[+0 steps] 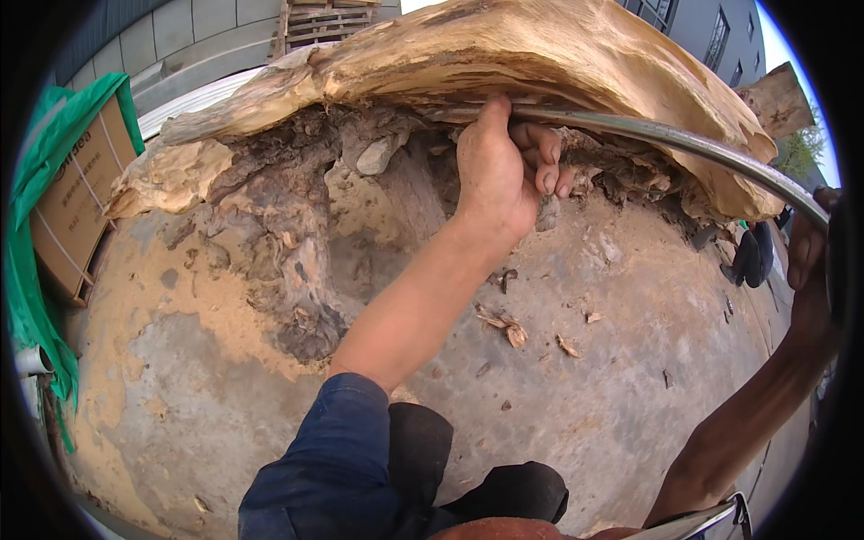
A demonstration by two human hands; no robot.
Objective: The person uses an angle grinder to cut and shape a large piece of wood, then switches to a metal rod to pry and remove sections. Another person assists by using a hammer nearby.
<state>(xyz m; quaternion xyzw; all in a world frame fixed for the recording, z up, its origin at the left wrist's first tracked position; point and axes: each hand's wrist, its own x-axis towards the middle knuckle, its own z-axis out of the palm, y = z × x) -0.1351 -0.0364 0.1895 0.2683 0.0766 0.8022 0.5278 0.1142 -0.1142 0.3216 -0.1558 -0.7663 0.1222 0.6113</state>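
Observation:
A long grey metal bar runs along the underside of a large tan piece of tree trunk. Near the bar's left end, my left hand grips it, with the thumb laid over the metal and the fingers curled. That end sits against the hollow under the wood, so its tip is hard to make out. At the far right rim, my right hand is closed around the bar's other end, partly cut off by the dark edge. Dark, crumbly rotted wood hangs below the trunk to the left of my left hand.
Wood chips lie scattered on the dusty concrete floor. A cardboard box under a green sheet stands at the left. Wooden pallets are stacked behind the trunk. A dark shoe shows at the right.

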